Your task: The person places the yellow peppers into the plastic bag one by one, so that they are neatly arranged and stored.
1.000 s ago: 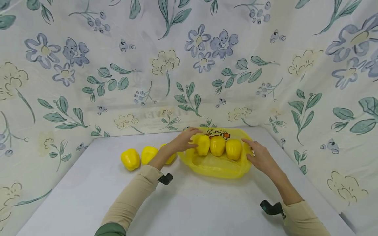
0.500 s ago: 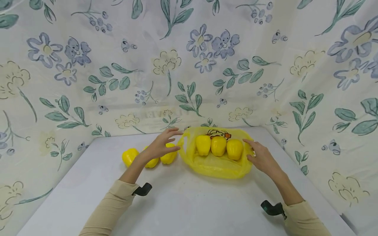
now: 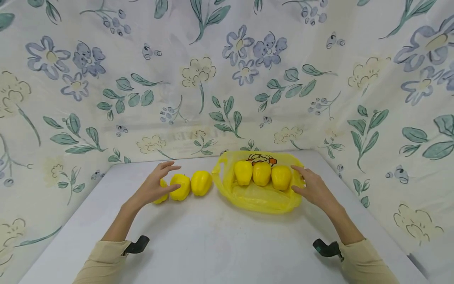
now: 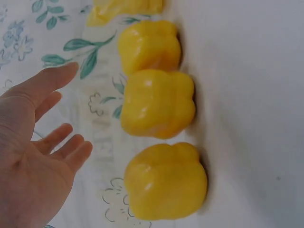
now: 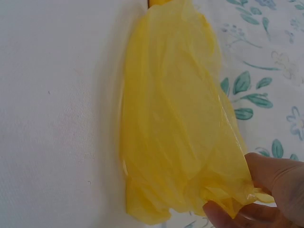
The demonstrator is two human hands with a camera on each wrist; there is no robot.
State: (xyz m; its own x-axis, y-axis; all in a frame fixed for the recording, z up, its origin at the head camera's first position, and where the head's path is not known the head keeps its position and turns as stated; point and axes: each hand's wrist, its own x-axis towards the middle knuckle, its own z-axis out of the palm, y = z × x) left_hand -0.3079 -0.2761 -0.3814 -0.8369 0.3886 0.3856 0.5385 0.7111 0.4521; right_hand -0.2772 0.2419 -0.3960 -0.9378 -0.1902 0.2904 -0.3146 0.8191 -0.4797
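My left hand hovers by the row of loose yellow bell peppers on the table's left, thumb and fingers spread, holding nothing. In the left wrist view the left hand shows its palm beside three bell peppers, apart from them. A thin yellow plastic bag lies with its mouth spread, three more bell peppers side by side inside. My right hand is at the bag's right edge. Seen from the right wrist, the right hand has thumb and fingers curled around the bag's gathered edge.
A white table lies under everything. Floral cloth hangs behind and at both sides. The bag's left handle loop stands beside the nearest loose pepper.
My left hand has withdrawn from the bag's left side and moved left to the loose peppers. The bag, its three peppers and my right hand have stayed almost still.
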